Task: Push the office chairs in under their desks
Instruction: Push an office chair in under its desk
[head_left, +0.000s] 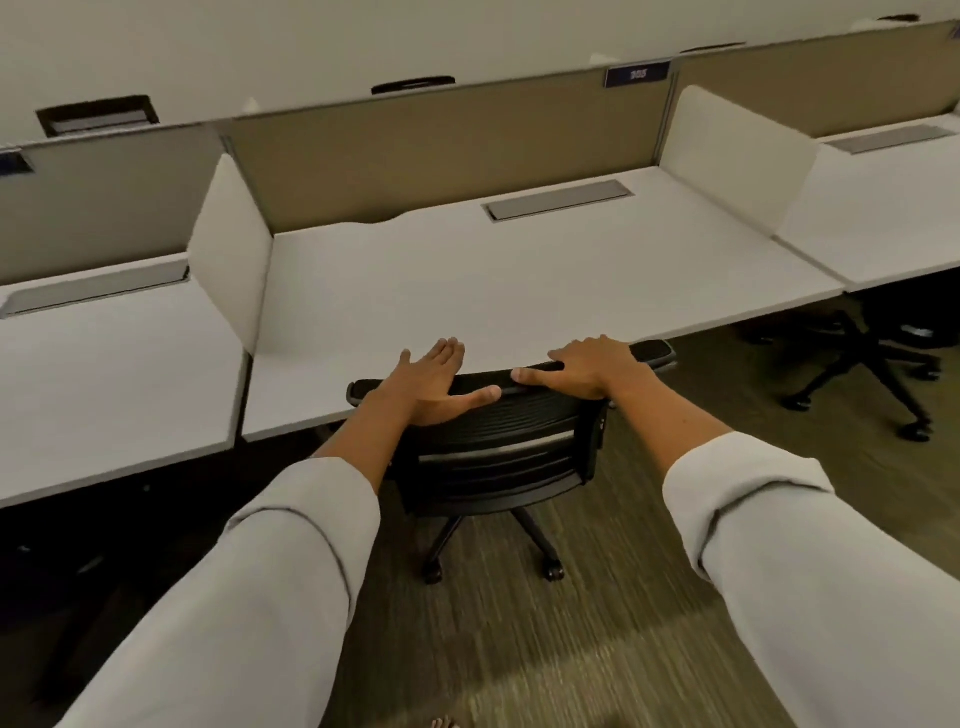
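Black mesh-back office chair (498, 447) at front edge of middle white laminate table (519, 280), seat hidden under it. Left hand (434, 387) flat on the top rail, fingers spread, not gripping. Right hand (582, 366) on same rail, fingers (558, 353) curled over it. Three tables in row, tan fabric dividers. Second chair base (862, 364) at right, mostly cut off. Striped carpet (519, 649) blurred.
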